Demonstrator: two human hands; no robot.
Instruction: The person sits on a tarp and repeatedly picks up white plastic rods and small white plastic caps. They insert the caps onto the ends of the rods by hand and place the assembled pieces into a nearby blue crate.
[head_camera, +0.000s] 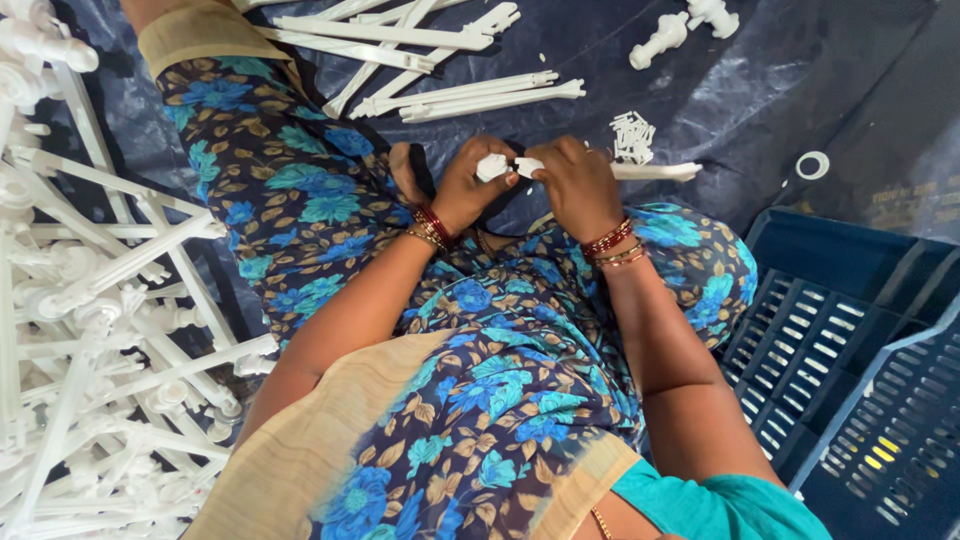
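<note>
I sit on the floor in a blue floral garment (330, 190). My left hand (468, 185) grips a small white plastic piece (491, 166). My right hand (580, 185) holds the near end of a long white plastic strip (655, 171) that runs off to the right. The two parts meet between my fingertips above my lap. Both wrists wear red and gold bangles.
A big heap of white plastic rods and fittings (90, 330) fills the left side. More white strips (440, 60) lie ahead on a dark blue sheet (780, 70), with a small cluster of tiny white parts (632, 137), a white ring (812, 165) and two fittings (685, 25). A blue slotted crate (850, 360) stands at right.
</note>
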